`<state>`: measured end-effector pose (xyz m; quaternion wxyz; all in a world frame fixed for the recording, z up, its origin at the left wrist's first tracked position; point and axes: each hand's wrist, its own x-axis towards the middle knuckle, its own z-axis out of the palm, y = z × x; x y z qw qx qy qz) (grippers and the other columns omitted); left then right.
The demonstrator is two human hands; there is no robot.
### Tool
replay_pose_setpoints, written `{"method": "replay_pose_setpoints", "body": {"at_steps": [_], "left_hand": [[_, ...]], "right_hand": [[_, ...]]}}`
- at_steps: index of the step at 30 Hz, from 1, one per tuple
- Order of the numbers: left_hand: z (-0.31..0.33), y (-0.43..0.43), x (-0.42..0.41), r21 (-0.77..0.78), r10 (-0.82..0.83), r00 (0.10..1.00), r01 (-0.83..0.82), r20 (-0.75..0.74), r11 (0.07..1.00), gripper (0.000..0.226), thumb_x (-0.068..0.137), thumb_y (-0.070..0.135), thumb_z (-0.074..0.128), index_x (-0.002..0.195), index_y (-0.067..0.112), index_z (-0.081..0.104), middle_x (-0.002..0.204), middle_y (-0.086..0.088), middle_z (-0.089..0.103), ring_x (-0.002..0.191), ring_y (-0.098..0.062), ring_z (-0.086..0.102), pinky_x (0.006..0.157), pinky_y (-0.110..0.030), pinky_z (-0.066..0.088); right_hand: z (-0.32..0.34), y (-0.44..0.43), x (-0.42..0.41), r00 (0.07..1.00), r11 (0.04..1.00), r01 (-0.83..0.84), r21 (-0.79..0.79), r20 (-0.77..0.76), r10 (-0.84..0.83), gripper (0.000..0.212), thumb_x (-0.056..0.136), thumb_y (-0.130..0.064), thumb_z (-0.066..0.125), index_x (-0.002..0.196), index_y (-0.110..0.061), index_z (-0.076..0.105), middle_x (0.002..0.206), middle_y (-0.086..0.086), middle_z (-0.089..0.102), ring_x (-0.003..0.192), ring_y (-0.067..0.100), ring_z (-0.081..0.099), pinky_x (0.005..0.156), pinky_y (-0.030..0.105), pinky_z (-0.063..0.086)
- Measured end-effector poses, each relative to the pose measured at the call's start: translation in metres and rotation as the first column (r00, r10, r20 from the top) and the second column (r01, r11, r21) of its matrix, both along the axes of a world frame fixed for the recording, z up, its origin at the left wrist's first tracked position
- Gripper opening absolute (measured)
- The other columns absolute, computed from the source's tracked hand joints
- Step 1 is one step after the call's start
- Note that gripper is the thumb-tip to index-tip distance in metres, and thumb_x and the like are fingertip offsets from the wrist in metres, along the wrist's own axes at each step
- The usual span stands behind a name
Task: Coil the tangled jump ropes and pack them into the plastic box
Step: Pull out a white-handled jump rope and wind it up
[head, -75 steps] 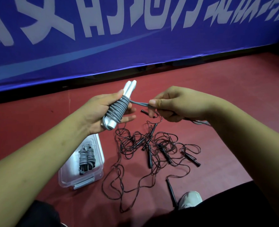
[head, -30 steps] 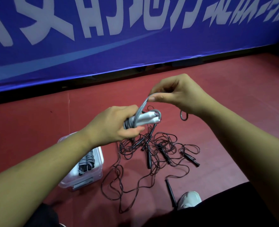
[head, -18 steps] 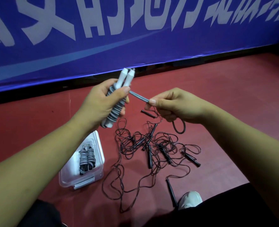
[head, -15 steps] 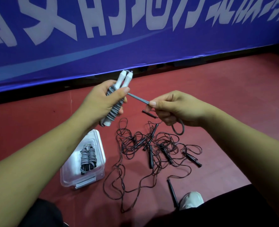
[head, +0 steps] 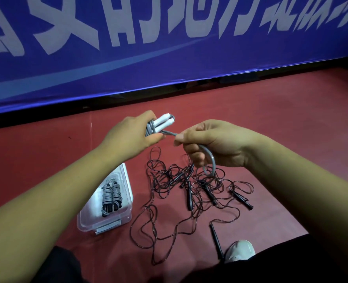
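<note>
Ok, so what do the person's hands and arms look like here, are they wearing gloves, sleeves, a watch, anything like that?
Both arms are bare from the frame edge to the fingertips: no sleeves show, no gloves, no watch or bracelet. The left hand and right hand carry no rings that can be seen. Fingernails are short and unpainted. Lower down, dark clothing covers the legs, and a white shoe pokes out.

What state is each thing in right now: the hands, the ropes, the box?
left hand: closed around the white handles and grey coil
right hand: pinching the grey rope's loose end
grey rope: mostly wound around its handles
plastic box: open, one coiled rope inside
coiled rope: bundled, lying in the box
black ropes: tangled on the floor
</note>
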<state>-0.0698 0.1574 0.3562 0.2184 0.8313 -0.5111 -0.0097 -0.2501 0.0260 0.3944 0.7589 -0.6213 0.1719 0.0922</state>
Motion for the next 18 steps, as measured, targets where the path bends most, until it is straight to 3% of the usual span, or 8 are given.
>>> {"method": "replay_pose_setpoints", "body": {"at_steps": [4, 6, 9, 14, 18], "left_hand": [[0.0, 0.001, -0.011, 0.151, -0.045, 0.994, 0.03, 0.099, 0.988, 0.034, 0.079, 0.061, 0.061, 0.089, 0.03, 0.049, 0.075, 0.005, 0.06, 0.071, -0.024, 0.058, 0.057, -0.032, 0.041], [0.001, 0.0, -0.021, 0.227, -0.093, 0.989, 0.065, 0.113, 0.972, 0.047, 0.073, 0.075, 0.053, 0.083, 0.03, 0.048, 0.07, 0.008, 0.056, 0.066, -0.019, 0.056, 0.055, -0.029, 0.036], [0.0, 0.0, -0.027, 0.257, -0.121, 0.989, 0.096, 0.082, 0.962, 0.059, 0.066, 0.086, 0.04, 0.077, 0.029, 0.051, 0.066, 0.008, 0.055, 0.062, -0.013, 0.055, 0.053, -0.027, 0.037], [0.0, -0.001, -0.032, 0.314, -0.259, 0.958, 0.209, 0.127, 0.926, 0.037, 0.083, 0.066, 0.046, 0.099, 0.034, 0.055, 0.072, 0.009, 0.054, 0.07, -0.018, 0.057, 0.056, -0.03, 0.039], [0.007, -0.002, -0.035, 0.334, -0.321, 0.939, 0.265, 0.126, 0.905, 0.02, 0.09, 0.051, 0.051, 0.09, 0.033, 0.044, 0.073, 0.008, 0.051, 0.069, -0.02, 0.054, 0.058, -0.033, 0.039]], "right_hand": [[-0.001, 0.002, -0.003, 0.996, 0.989, -0.076, -0.127, 0.038, 0.081, 0.019, 0.093, -0.004, 0.063, 0.074, -0.007, 0.062, 0.063, 0.008, 0.058, 0.066, 0.021, 0.068, 0.063, 0.029, 0.057], [0.005, 0.002, -0.007, 0.992, 0.959, -0.095, -0.268, 0.052, 0.112, 0.013, 0.093, -0.007, 0.064, 0.08, -0.004, 0.063, 0.064, 0.006, 0.059, 0.063, 0.02, 0.066, 0.059, 0.027, 0.054], [0.015, 0.002, -0.012, 0.987, 0.844, -0.075, -0.531, 0.078, 0.137, 0.023, 0.097, -0.013, 0.061, 0.075, -0.008, 0.063, 0.059, 0.001, 0.054, 0.051, 0.017, 0.053, 0.051, 0.026, 0.04], [0.021, 0.002, -0.012, 0.986, 0.686, -0.005, -0.728, 0.11, 0.125, 0.023, 0.098, -0.022, 0.062, 0.081, -0.006, 0.067, 0.052, -0.002, 0.046, 0.047, 0.014, 0.041, 0.044, 0.027, 0.034], [0.023, -0.003, -0.011, 0.978, 0.657, 0.083, -0.749, 0.186, 0.089, 0.022, 0.096, -0.021, 0.066, 0.074, -0.018, 0.068, 0.05, -0.005, 0.046, 0.047, 0.013, 0.038, 0.042, 0.024, 0.031]]}}
